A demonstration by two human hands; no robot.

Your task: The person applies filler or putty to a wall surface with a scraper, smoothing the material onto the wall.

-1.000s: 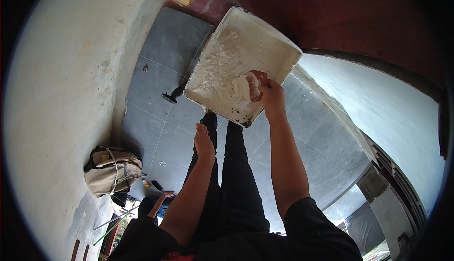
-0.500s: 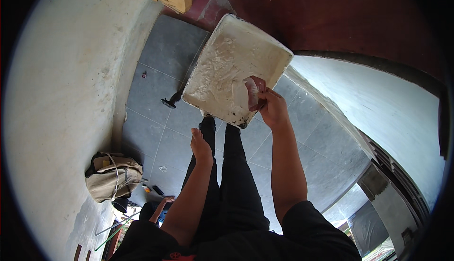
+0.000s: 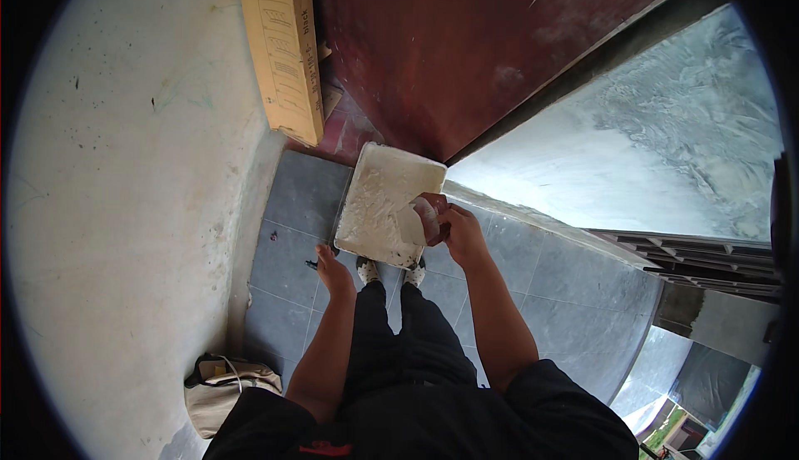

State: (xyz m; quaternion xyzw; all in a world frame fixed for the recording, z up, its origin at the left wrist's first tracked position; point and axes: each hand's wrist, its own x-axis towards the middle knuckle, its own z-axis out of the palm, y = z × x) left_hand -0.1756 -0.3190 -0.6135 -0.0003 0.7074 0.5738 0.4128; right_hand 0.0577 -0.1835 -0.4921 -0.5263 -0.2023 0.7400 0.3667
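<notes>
My right hand (image 3: 466, 233) is closed around a reddish-brown putty scraper (image 3: 432, 220) with white paste on its face. The scraper is over the right side of a shallow white tray (image 3: 433, 179). Thick whitish paste (image 3: 384, 196) is spread unevenly inside the tray, with dark specks at its near corner. My left hand (image 3: 334, 273) is open and holds nothing, just off the tray's near left corner. Part of a small black object (image 3: 311, 264) shows on the floor beside it; the hand hides the rest.
My shoes (image 3: 368, 271) are at the tray's near edge on grey floor tiles (image 3: 304, 185). A pale wall (image 3: 150, 193) rises on the left, with a brown bag (image 3: 225, 393) at its foot. A tall cardboard box (image 3: 283, 52) leans beyond the tray. A white-smeared wall (image 3: 632, 144) stands right.
My view has tilted up, showing more of the white-smeared wall and the cardboard box. The tray now appears smaller and lower. My right hand still grips the scraper over it.
</notes>
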